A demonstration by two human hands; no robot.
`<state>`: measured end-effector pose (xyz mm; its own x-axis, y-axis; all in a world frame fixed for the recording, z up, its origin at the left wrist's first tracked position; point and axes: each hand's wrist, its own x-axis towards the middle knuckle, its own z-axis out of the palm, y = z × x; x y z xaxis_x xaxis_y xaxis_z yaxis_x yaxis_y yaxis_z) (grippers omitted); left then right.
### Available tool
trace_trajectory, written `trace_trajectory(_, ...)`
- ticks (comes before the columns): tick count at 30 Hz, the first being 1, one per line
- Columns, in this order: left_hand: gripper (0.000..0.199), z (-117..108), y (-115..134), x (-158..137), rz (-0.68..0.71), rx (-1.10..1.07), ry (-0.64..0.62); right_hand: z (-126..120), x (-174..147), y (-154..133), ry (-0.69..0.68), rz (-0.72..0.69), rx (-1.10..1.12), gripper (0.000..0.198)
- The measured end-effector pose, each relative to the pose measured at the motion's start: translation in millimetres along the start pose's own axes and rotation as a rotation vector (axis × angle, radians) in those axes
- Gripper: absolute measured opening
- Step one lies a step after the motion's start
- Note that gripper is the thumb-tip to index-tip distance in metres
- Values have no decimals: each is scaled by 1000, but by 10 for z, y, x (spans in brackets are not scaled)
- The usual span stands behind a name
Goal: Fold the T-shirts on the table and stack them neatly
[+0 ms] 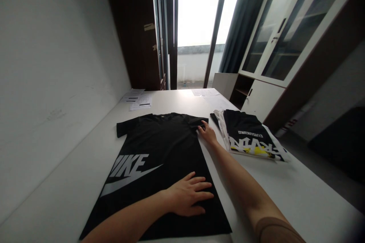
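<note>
A black T-shirt [173, 152] lies spread on the white table, collar at the far end and hem toward me. A large grey logo print [131, 174] crosses its left side. My left hand [189, 194] rests palm down on the lower right part of the shirt, fingers spread and nothing held. Farther up, my right hand [207, 133] has its fingertips on the lower edge of the right sleeve, thumb and fingers drawn together on the fabric. Part of the shirt's lower left is covered by my left forearm.
A stack of folded black and white shirts [251, 134] sits right of the T-shirt. Paper sheets [141, 101] lie at the table's far left, with more papers [212, 97] at the far right. A wall [57, 83] borders the left; a glass-door cabinet [273, 38] stands right.
</note>
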<state>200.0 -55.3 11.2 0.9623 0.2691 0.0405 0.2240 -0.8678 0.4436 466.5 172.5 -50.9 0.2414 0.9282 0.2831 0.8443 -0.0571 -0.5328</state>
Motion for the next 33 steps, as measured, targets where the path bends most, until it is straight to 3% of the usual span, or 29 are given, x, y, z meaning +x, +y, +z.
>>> trace_trajectory(9,59,-8,2,-1,2,17,2,89,43,56,-57,-86,-61,46)
trace_trajectory(33,58,44,-27,4,9,32,4,235,107,232,6,-105,-6,49)
